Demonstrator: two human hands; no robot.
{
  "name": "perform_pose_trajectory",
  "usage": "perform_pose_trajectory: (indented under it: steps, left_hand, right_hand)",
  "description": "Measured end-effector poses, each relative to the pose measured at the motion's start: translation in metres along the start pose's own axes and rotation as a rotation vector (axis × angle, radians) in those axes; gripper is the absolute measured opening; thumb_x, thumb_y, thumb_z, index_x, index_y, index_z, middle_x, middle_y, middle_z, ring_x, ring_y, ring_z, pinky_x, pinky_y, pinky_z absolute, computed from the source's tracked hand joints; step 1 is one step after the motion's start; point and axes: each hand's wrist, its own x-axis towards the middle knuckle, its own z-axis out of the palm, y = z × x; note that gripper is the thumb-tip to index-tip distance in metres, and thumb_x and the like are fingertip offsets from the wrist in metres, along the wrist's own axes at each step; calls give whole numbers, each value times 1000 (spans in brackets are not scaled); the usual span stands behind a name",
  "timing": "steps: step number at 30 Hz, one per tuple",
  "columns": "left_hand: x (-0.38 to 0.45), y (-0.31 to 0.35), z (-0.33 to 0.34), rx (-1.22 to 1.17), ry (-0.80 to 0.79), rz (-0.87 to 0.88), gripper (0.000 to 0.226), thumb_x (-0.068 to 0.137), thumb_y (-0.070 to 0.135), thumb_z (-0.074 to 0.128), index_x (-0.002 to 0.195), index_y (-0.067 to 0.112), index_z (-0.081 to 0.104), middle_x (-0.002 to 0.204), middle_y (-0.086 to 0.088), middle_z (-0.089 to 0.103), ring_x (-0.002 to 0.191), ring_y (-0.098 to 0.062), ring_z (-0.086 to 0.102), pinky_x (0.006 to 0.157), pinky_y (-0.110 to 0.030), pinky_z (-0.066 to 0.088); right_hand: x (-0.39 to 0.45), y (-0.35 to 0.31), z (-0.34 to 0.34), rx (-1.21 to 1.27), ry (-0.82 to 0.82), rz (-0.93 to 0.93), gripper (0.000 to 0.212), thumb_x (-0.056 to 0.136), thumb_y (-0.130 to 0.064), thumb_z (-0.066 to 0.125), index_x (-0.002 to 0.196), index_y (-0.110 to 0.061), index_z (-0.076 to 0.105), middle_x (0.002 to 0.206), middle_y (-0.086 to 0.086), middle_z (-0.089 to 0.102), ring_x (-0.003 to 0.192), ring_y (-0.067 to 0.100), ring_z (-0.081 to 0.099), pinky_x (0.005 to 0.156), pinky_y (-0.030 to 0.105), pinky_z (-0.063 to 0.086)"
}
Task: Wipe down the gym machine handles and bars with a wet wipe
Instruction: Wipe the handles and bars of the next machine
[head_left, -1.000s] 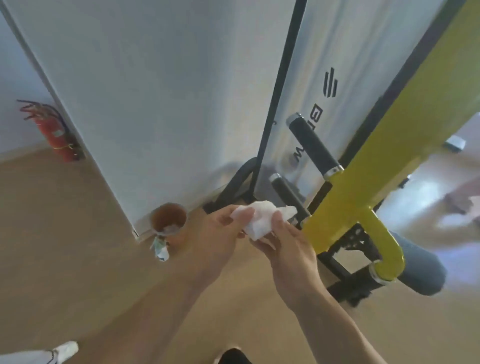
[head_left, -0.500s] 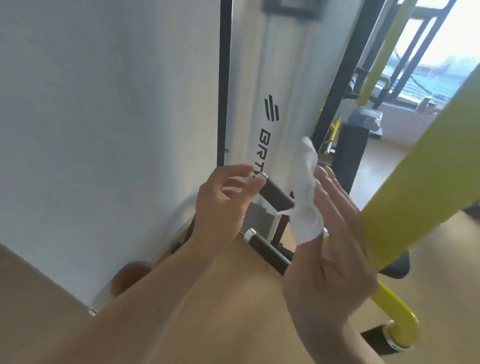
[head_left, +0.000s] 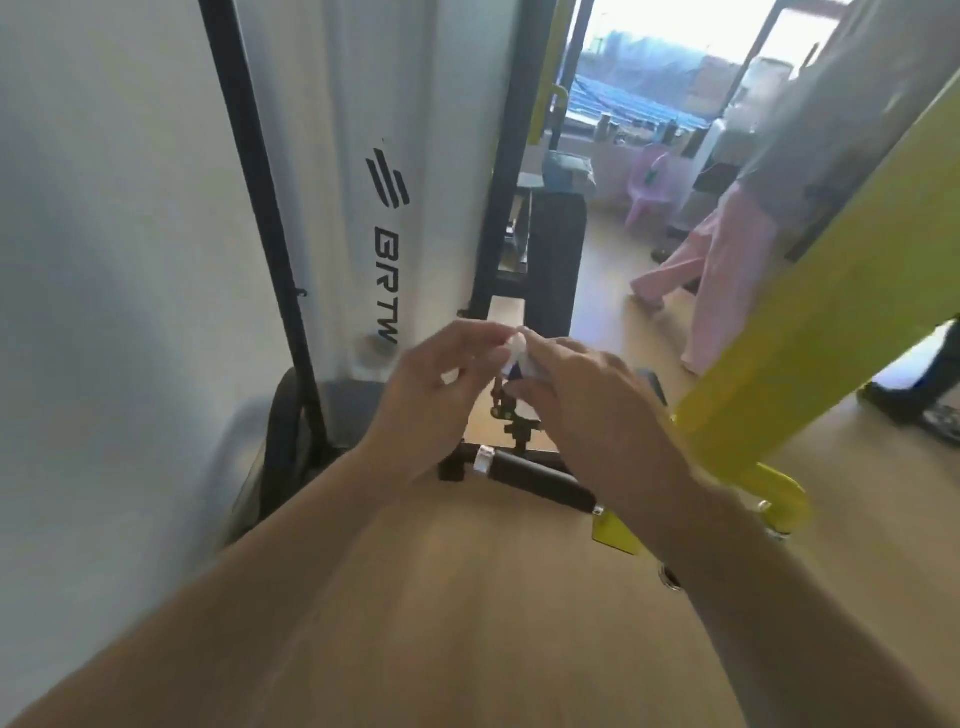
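Observation:
My left hand (head_left: 441, 389) and my right hand (head_left: 582, 400) meet in the middle of the head view, fingertips pinched together on a small white wet wipe (head_left: 517, 349). Most of the wipe is hidden between the fingers. Just below the hands a black handle grip (head_left: 535, 475) with a chrome end ring sticks out from the yellow machine arm (head_left: 810, 332). The hands are above the grip and do not touch it.
A white shroud with black lettering (head_left: 384, 208) and a black frame post (head_left: 260, 208) stand at left. A black upright pad (head_left: 553, 254) is behind the hands. A person in pink trousers (head_left: 727, 270) stands at right, with another foot (head_left: 935, 410) near the edge. The floor is wood.
The view has swung right and lower. The wipe, held spread up in my right hand before, is now bunched small between both hands' fingertips, and my left hand has come off the upper grip.

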Motion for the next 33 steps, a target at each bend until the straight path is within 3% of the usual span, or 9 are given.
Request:
perform_pose_trajectory:
  steps: [5, 9, 11, 15, 18, 21, 24, 28, 33]
  left_hand:
    - [3, -4, -1, 181, -16, 57, 15, 99, 28, 58, 110, 34, 65, 104, 20, 68, 100, 17, 58, 75, 5, 39]
    - [0, -3, 3, 178, 6, 99, 14, 99, 29, 58, 111, 30, 64, 101, 22, 66, 95, 17, 59, 70, 4, 41]
    - [1, -5, 1, 228, 0, 142, 14, 99, 27, 58, 112, 28, 64, 102, 18, 68, 96, 7, 63, 73, -4, 48]
    - [4, -6, -6, 245, -18, 133, 15, 99, 22, 58, 112, 24, 66, 108, 13, 71, 103, -7, 65, 87, -3, 41]
    - [5, -1, -4, 293, -32, 85, 12, 98, 35, 55, 107, 39, 62, 106, 25, 68, 104, 1, 61, 85, -2, 39]
    - [2, 2, 1, 296, -17, 50, 11, 98, 40, 56, 105, 46, 61, 105, 30, 66, 105, 11, 58, 85, 4, 34]
    - [0, 3, 4, 289, 12, 50, 13, 99, 31, 58, 107, 39, 63, 104, 29, 67, 103, 13, 59, 85, 4, 33]
    - [0, 6, -1, 315, 7, 20, 14, 100, 26, 56, 108, 35, 63, 105, 27, 65, 102, 9, 59, 83, 1, 37]
    - [-2, 9, 0, 350, -27, -5, 14, 99, 37, 57, 109, 36, 65, 111, 22, 68, 109, -2, 61, 92, -13, 40]
  right_hand:
    - [-16, 12, -16, -285, -62, 73, 29, 84, -41, 77, 101, -19, 73, 84, -1, 76, 64, 19, 70, 50, 25, 45]
    - [-25, 16, -15, -351, -176, 93, 60, 86, -37, 77, 134, -6, 59, 119, 15, 70, 104, 30, 70, 84, 40, 58]
    - [-25, 8, -9, -159, -267, 22, 77, 94, -36, 64, 155, -6, 29, 156, 14, 38, 143, 29, 38, 116, 43, 35]
    - [-24, 1, -11, 63, -286, -55, 69, 105, -25, 47, 159, -15, 6, 166, 1, -2, 152, 13, -5, 123, 28, -3]
    - [-29, 19, -22, -68, -316, -54, 73, 98, -9, 56, 159, -12, 16, 165, 5, 19, 151, 20, 20, 121, 38, 25]
    - [-28, 29, -27, -299, -204, 62, 50, 90, -9, 68, 137, -11, 52, 126, 8, 66, 107, 27, 67, 82, 34, 56]
    - [-19, 22, -15, -227, -94, -15, 30, 80, -12, 81, 108, -11, 69, 89, 4, 73, 69, 21, 69, 57, 22, 39]
    - [-4, 5, 2, -122, -65, -91, 16, 93, -11, 60, 108, -9, 61, 96, 11, 66, 77, 30, 63, 59, 31, 38]
    - [-26, 26, -28, -375, -180, 30, 31, 89, -16, 70, 119, -15, 63, 96, 1, 72, 73, 19, 67, 58, 29, 51]
